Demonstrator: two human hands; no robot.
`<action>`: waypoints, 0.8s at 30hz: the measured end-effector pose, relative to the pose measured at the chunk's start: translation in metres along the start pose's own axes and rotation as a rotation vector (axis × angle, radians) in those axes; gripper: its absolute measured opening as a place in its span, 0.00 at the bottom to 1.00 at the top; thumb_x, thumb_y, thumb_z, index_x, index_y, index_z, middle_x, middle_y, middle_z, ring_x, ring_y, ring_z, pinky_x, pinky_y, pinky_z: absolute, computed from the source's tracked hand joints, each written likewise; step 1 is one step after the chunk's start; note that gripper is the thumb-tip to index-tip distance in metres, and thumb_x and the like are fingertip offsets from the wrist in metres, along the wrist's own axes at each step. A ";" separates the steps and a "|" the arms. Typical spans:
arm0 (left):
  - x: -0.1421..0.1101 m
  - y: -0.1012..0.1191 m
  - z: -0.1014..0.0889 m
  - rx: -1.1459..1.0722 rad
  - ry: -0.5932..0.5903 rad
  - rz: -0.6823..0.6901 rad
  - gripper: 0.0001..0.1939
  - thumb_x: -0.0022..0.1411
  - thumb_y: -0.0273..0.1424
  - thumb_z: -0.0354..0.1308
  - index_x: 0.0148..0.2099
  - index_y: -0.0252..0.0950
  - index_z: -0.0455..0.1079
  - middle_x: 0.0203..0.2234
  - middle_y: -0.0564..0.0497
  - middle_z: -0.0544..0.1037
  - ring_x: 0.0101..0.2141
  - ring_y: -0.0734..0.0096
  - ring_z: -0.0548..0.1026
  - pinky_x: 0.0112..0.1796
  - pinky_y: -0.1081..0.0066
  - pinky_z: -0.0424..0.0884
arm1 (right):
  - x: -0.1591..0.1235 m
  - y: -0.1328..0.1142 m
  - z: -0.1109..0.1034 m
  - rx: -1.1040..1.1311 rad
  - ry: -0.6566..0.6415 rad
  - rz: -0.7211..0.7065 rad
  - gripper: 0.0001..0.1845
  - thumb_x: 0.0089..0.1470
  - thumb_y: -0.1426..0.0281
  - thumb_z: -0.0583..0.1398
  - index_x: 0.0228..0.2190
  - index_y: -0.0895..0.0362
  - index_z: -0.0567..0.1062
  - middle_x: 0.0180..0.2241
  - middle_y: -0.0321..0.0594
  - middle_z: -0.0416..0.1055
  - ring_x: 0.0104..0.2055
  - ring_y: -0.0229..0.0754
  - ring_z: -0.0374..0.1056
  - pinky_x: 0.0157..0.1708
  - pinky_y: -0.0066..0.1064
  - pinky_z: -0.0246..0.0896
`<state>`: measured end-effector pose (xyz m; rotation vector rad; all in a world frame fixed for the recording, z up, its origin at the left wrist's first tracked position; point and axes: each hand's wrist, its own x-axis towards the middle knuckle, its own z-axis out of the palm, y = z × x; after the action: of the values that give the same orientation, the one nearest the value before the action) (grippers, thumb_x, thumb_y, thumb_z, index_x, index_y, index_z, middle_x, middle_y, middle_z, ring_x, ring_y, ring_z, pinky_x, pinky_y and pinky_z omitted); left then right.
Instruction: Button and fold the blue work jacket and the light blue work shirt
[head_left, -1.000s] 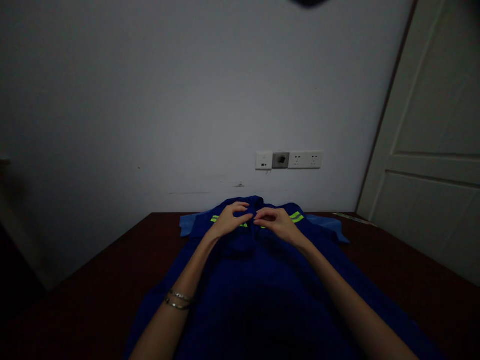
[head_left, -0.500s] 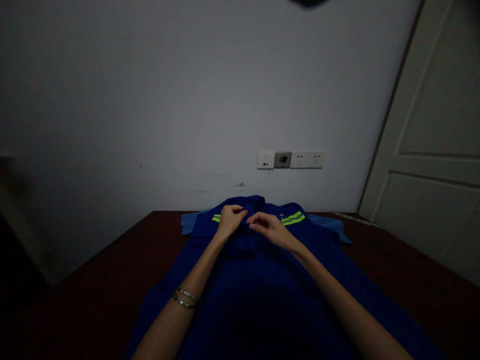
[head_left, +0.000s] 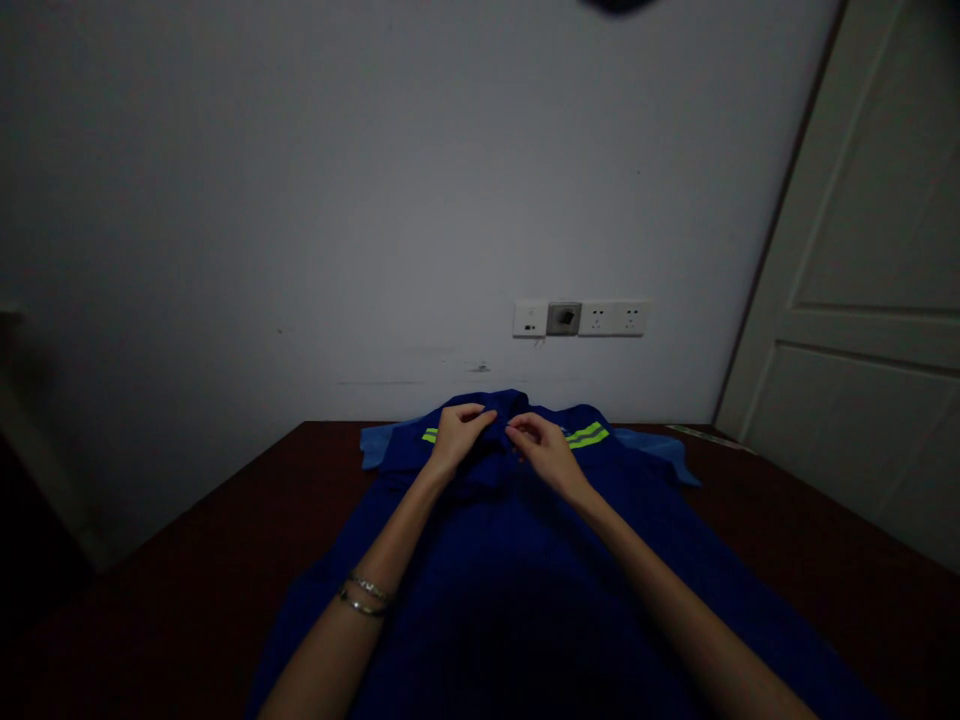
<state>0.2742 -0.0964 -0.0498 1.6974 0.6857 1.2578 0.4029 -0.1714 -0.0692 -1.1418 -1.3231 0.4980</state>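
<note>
A dark blue work jacket [head_left: 600, 540] with yellow-green reflective strips lies spread out, its collar end toward the wall. Near the collar, my left hand [head_left: 459, 438] pinches the jacket's cloth between thumb and fingers. Close by on the right, my right hand [head_left: 546, 450] has its thumb and fingertips pressed together on the front edge of the same jacket. A small gap separates the two hands. Whatever small part lies between the fingertips is too dark to make out. Lighter blue cloth [head_left: 660, 450] sticks out from both sides at the shoulders.
The jacket rests on a dark reddish-brown table [head_left: 300, 490] that meets a pale wall [head_left: 375, 200]. Sockets and a switch plate [head_left: 579, 319] are set in the wall above the collar. At the right stands a panelled white door [head_left: 862, 300].
My right hand has moved slightly up and right, its fingertips now higher along the jacket front. My left hand stays nearly in place, still pinching the cloth.
</note>
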 end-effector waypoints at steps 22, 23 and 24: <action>0.000 0.007 -0.010 0.089 -0.255 0.115 0.12 0.49 0.37 0.58 0.26 0.32 0.72 0.22 0.54 0.72 0.27 0.73 0.66 0.31 0.75 0.61 | 0.001 -0.007 -0.001 0.171 0.120 0.131 0.19 0.33 0.65 0.66 0.30 0.60 0.72 0.18 0.33 0.70 0.18 0.35 0.64 0.20 0.28 0.63; 0.000 0.007 -0.011 0.097 -0.274 0.121 0.12 0.49 0.37 0.58 0.26 0.32 0.72 0.22 0.54 0.71 0.27 0.74 0.66 0.31 0.75 0.60 | 0.001 -0.006 -0.001 0.166 0.109 0.132 0.19 0.33 0.65 0.65 0.31 0.60 0.72 0.18 0.33 0.70 0.18 0.35 0.64 0.20 0.28 0.63; 0.000 0.007 -0.012 0.107 -0.290 0.127 0.12 0.49 0.37 0.58 0.26 0.32 0.72 0.21 0.55 0.71 0.26 0.74 0.66 0.31 0.75 0.60 | 0.001 -0.006 -0.002 0.160 0.097 0.132 0.19 0.33 0.65 0.65 0.31 0.60 0.72 0.17 0.33 0.70 0.18 0.35 0.64 0.20 0.28 0.63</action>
<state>0.2629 -0.0956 -0.0422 1.9886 0.4854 1.0449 0.4030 -0.1736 -0.0632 -1.1108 -1.1091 0.6257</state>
